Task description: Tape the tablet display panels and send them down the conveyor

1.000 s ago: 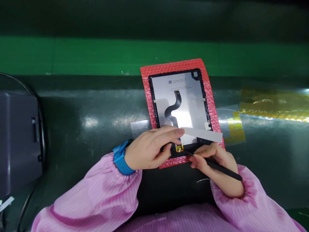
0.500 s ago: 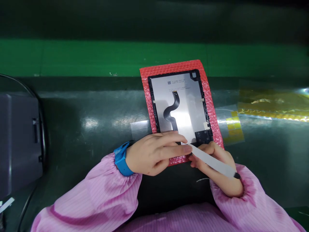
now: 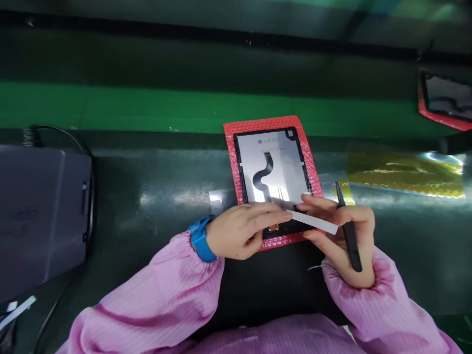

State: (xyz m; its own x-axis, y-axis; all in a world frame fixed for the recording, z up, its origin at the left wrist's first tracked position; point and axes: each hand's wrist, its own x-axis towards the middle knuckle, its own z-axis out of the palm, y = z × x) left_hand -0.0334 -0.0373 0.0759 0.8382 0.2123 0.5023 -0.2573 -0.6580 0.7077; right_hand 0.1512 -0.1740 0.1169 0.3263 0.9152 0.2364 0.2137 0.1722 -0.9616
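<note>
A tablet screen assembly [image 3: 280, 189], silver-backed in a black frame, lies on a red bubble-wrap sheet [image 3: 313, 169]. A black S-shaped flex cable [image 3: 262, 175] runs down its back. My left hand [image 3: 239, 230] rests over the lower left of the assembly, and one end of a white strip [image 3: 314, 221] is at its fingertips. Part of those fingers is hidden. To the right, my right hand [image 3: 341, 231] holds black tweezers [image 3: 348, 231] against the palm, points away from me. Its thumb and fingertips are spread around the strip; whether they touch it is unclear.
A dark grey box-like device [image 3: 40, 216] with a black cable stands at the left. Amber film [image 3: 405, 174] lies on the right of the dark bench. Farther right is another screen [image 3: 450, 96] in red wrap. White strips [image 3: 18, 312] are at the lower left.
My right hand has turned and spread its fingers, and the tweezers now show along it. The strip's free end has swung up, away from my right wrist. The camera view has shifted.
</note>
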